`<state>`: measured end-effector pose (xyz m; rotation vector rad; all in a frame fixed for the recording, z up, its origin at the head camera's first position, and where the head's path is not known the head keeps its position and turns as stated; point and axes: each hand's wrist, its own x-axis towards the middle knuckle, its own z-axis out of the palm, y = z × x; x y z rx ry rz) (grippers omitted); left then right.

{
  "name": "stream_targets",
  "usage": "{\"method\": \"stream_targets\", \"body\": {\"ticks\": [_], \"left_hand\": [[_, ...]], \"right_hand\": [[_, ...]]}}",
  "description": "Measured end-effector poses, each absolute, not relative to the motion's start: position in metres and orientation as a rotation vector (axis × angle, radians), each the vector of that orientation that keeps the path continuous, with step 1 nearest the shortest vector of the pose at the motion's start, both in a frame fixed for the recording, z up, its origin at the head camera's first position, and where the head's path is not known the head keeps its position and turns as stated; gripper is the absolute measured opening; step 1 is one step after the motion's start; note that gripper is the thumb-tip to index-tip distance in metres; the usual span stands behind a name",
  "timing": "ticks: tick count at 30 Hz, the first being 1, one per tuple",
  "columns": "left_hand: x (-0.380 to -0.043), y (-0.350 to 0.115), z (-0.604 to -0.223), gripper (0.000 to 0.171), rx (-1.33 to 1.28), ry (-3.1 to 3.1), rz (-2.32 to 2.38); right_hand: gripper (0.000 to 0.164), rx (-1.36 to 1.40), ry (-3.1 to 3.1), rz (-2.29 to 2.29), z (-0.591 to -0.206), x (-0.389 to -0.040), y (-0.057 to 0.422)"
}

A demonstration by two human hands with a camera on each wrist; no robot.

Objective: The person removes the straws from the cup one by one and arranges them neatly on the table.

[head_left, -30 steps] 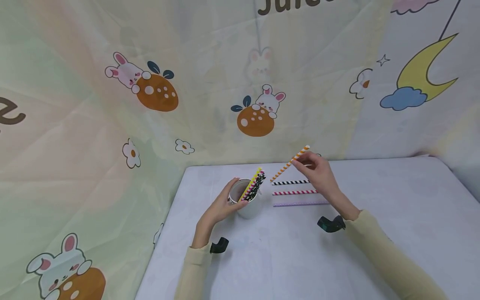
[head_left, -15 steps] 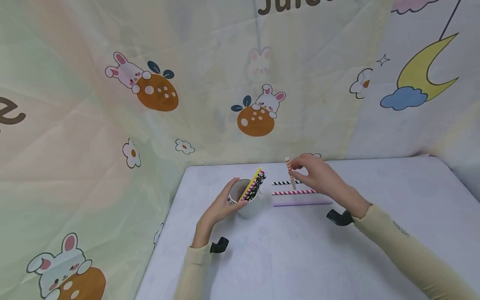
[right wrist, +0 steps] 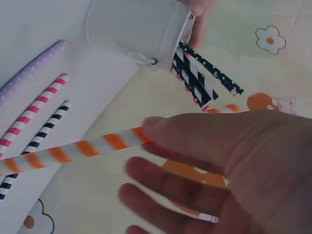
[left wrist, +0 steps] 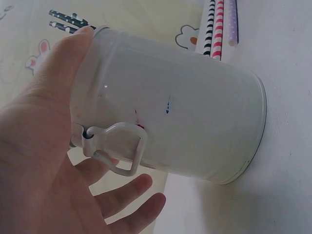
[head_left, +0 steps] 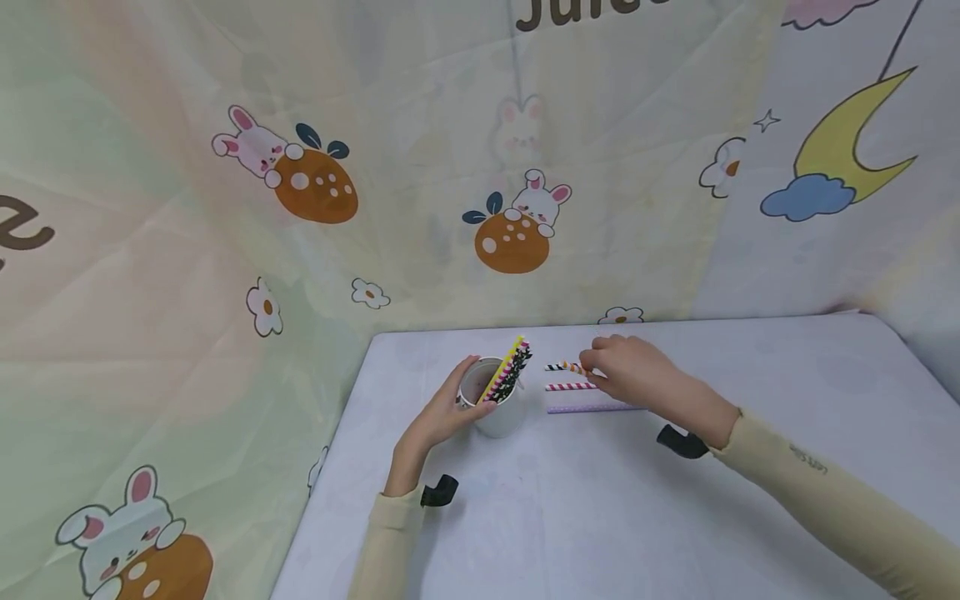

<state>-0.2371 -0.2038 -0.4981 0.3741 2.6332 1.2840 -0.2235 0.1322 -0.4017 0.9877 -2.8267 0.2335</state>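
Note:
My left hand [head_left: 441, 414] holds a small white metal pail [left wrist: 170, 107] by its rim, thumb on the near side. Several patterned paper straws [head_left: 508, 371] lean out of the pail's mouth. Between thumb and forefinger, my right hand [head_left: 637, 375] pinches an orange-and-white striped straw [right wrist: 87, 147]; its other fingers are spread loosely. That straw is just above a black-and-white striped straw [right wrist: 46, 127]. Nearer lie a pink-and-white striped straw [right wrist: 34, 113] and a purple dotted straw [head_left: 588, 409], roughly parallel. The right hand hides the right ends of the striped straws in the head view.
A white cloth-covered table [head_left: 570, 517] stands against a printed fabric backdrop [head_left: 420, 167] with rabbits and flowers. Dark wrist-mounted pieces [head_left: 440, 490] stick out beside both sleeves.
The right hand has turned and come down, swinging the orange striped straw from a raised slant through near upright to low over the black striped one. The left hand and pail stay put.

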Motion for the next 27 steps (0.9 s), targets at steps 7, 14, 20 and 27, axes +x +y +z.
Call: {"method": "stream_targets", "body": {"ticks": [7, 14, 20, 27], "left_hand": [[-0.237, -0.204, -0.500, 0.089, 0.418, 2.639, 1.321], [-0.238, -0.204, -0.500, 0.088, 0.432, 2.643, 1.343], [-0.237, -0.204, -0.499, 0.089, 0.432, 2.641, 1.330], [-0.237, -0.204, -0.500, 0.089, 0.431, 2.639, 1.327]], "right_hand": [[0.011, 0.944, -2.907, -0.006, -0.416, -0.208, 0.127], [0.013, 0.919, -2.952, -0.111, -0.439, -0.200, 0.119], [0.012, 0.872, -3.019, -0.132, -0.454, -0.203, 0.111], [0.013, 0.912, -3.019, -0.103, -0.482, -0.206, 0.109]]}}
